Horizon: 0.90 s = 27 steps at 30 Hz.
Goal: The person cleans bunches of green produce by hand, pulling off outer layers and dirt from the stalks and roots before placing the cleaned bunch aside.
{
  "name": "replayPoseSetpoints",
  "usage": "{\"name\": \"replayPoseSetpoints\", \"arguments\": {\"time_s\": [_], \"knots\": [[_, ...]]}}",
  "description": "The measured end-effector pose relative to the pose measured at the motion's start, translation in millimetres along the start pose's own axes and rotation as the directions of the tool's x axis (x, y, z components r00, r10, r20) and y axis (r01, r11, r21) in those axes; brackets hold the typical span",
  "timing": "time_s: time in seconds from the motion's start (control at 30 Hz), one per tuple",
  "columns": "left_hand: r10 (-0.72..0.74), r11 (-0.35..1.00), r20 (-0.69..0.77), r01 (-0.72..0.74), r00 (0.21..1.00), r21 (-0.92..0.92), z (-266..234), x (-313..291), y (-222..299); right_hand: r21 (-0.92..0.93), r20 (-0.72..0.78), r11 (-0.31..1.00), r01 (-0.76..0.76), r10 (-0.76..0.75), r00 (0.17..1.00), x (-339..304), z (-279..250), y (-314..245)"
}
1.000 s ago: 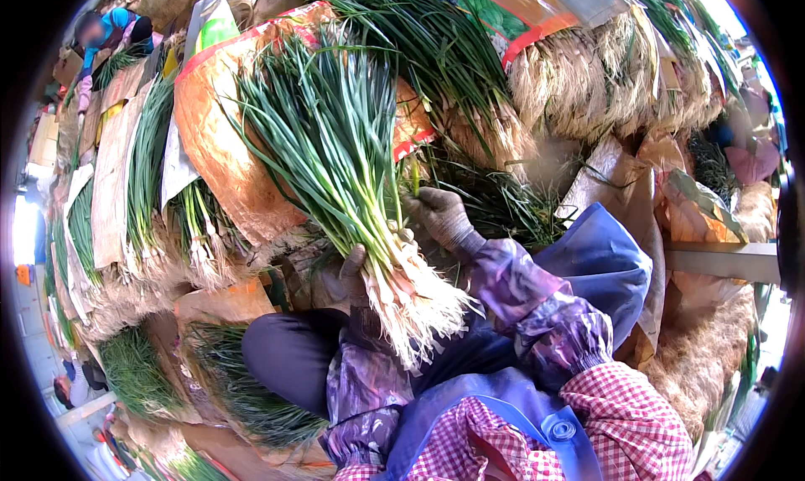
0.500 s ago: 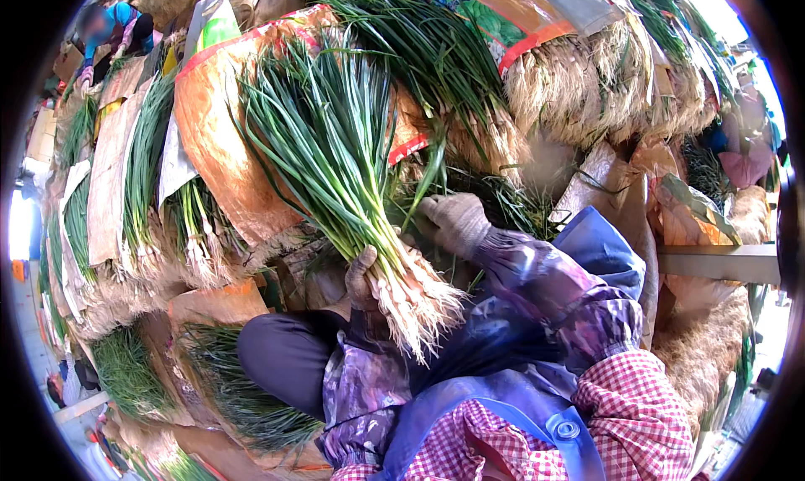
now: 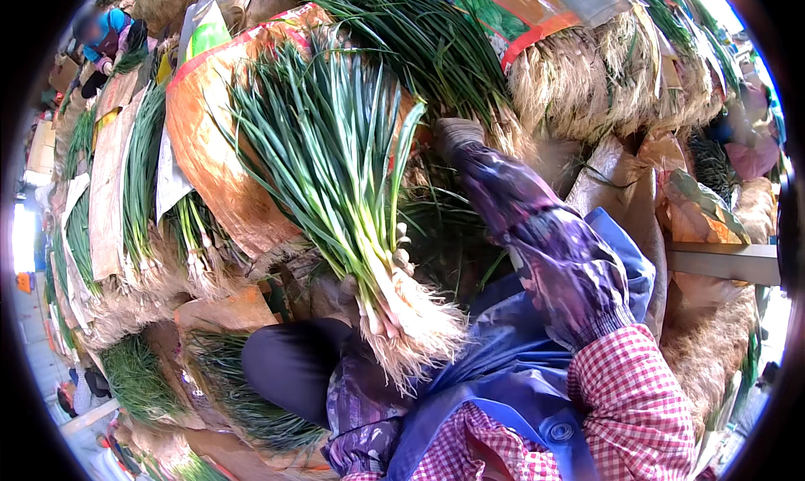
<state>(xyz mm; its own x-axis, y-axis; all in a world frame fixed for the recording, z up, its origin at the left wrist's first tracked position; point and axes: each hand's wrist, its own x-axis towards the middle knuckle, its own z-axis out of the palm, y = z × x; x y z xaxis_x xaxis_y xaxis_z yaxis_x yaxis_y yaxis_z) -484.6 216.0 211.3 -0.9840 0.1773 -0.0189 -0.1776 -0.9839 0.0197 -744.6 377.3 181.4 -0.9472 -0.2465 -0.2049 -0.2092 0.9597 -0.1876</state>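
Observation:
A thick bunch of green onions [image 3: 335, 162] lies across my left hand, leaves fanned toward the far left and pale roots toward my lap. My left hand [image 3: 402, 253] is closed round the white stems; its fingertips show at their right side, and the rest is mostly covered by the bunch. My right hand [image 3: 459, 133], in a grey glove, is stretched forward to the near side of a heap of green onions [image 3: 428, 45]. Its fingers are hidden there, so their grip does not show.
An orange sheet [image 3: 210, 154] lies under the leaves. Rows of rooted green onions [image 3: 144, 171] stand at the left, and more with dry roots [image 3: 579, 87] at the far right. A metal bar [image 3: 713, 263] juts in at the right. Another person [image 3: 109, 41] works at the far left.
My right hand has moved away from the bunch, forward to the heap. The bunch in my left hand has turned slightly more upright, and my left fingers now show at its right side.

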Motion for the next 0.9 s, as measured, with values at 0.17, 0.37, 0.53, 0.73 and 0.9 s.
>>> {"name": "replayPoseSetpoints", "arguments": {"time_s": [0.17, 0.37, 0.53, 0.73, 0.9], "knots": [[0.140, 0.990, -0.052, -0.140, 0.989, 0.003, 21, 0, -4, 0.670, 0.317, 0.738, -0.083, -0.182, 0.931, -21, 19, -7], [-0.029, 0.995, -0.080, 0.037, 0.996, 0.097, -6, -2, 10, 0.598, 0.139, 0.767, 0.232, -0.384, 0.913, -173, -44, -33], [-0.084, 0.969, -0.155, 0.117, 0.984, 0.218, 25, 2, 1, 0.536, -0.232, 0.680, 0.501, -0.452, 0.861, -185, 13, -14], [-0.131, 0.986, -0.112, 0.141, 0.985, 0.087, 4, -5, -1, 0.936, 0.172, 0.352, -0.011, -0.430, 0.886, -158, -4, -14], [-0.102, 0.993, 0.100, 0.095, 0.990, 0.073, -13, -8, 9, 0.328, 0.246, 0.923, 0.203, -0.291, 0.924, -144, 31, 28]]}}
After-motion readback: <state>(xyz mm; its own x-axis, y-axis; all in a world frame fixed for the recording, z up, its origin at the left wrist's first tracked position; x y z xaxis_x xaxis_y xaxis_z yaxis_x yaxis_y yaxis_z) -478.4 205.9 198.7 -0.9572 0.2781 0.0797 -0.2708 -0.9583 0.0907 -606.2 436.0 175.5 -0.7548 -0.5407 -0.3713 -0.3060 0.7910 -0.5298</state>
